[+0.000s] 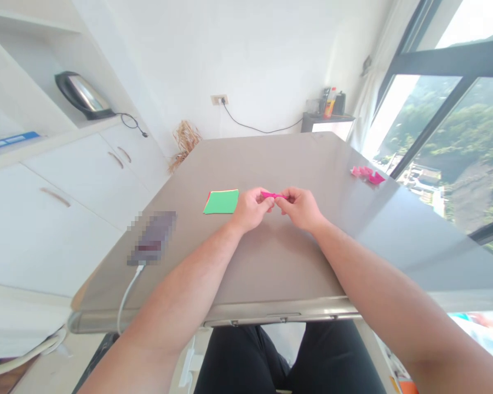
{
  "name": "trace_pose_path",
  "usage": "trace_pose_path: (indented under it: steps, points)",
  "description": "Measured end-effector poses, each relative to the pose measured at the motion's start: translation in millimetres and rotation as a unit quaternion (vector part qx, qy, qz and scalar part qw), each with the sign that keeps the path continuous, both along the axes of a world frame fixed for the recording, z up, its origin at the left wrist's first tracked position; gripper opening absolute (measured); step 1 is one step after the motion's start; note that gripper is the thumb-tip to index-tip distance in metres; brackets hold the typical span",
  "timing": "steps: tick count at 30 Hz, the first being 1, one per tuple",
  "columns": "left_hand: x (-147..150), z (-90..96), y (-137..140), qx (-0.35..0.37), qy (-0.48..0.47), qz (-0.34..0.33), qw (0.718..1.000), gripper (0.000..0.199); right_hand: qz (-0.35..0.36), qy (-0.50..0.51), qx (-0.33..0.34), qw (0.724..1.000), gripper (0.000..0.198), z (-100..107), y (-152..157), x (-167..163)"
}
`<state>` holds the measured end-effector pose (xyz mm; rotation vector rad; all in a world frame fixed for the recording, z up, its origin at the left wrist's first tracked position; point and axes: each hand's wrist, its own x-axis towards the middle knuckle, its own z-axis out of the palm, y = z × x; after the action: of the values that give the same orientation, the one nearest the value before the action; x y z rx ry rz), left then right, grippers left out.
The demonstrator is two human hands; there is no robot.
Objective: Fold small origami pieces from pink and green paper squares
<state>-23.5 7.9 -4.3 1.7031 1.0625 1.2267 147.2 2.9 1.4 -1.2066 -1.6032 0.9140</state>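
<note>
- Left hand (251,209) and right hand (301,208): each grip pinches one end of the small, folded magenta paper piece (273,195).
- It is over the table (279,262), between left and right edges.
- Uneven thumb pressure could crease it crookedly; pulling outward might tear it.

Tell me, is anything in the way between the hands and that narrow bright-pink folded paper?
Nothing visible is. The left hand and the right hand both pinch the narrow bright-pink folded paper directly. The square, green-topped stack of paper sheets lies left of the left hand, not in between.
</note>
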Motion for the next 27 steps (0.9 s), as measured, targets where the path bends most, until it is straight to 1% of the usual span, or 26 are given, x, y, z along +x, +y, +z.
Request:
trace_pose_path:
  steps: [8,12,14,16,18,22,25,27]
  points:
    - [0,-1.0,1,-0.001,-0.008,0.018,1.0,0.021,0.017,0.006,-0.006,1.0,0.017,2,-1,-2]
    - [4,-0.9,1,-0.026,-0.038,0.039,0.998,0.026,-0.01,-0.004,0.007,1.0,0.018,0,0,-4]
    - [6,0.0,1,-0.056,-0.081,0.049,0.994,0.032,-0.028,-0.031,0.03,0.999,0.018,-2,2,-4]
    - [6,1.6,1,-0.09,-0.136,0.06,0.985,0.036,-0.038,-0.063,0.068,0.995,0.018,-5,4,-4]
    - [5,3.5,2,-0.114,-0.171,0.073,0.976,0.035,-0.045,-0.093,0.094,0.99,0.018,-7,5,-3]
    - [3,4.9,4,-0.125,-0.172,0.084,0.973,0.03,-0.037,-0.102,0.105,0.989,0.016,-8,3,-3]
    - [2,3.0,5,-0.11,-0.16,0.091,0.977,0.032,-0.047,-0.071,0.148,0.985,0.017,-8,2,-2]
    - [1,1.2,5,-0.097,-0.152,0.094,0.979,0.033,-0.039,-0.053,0.18,0.981,0.012,-9,2,-2]
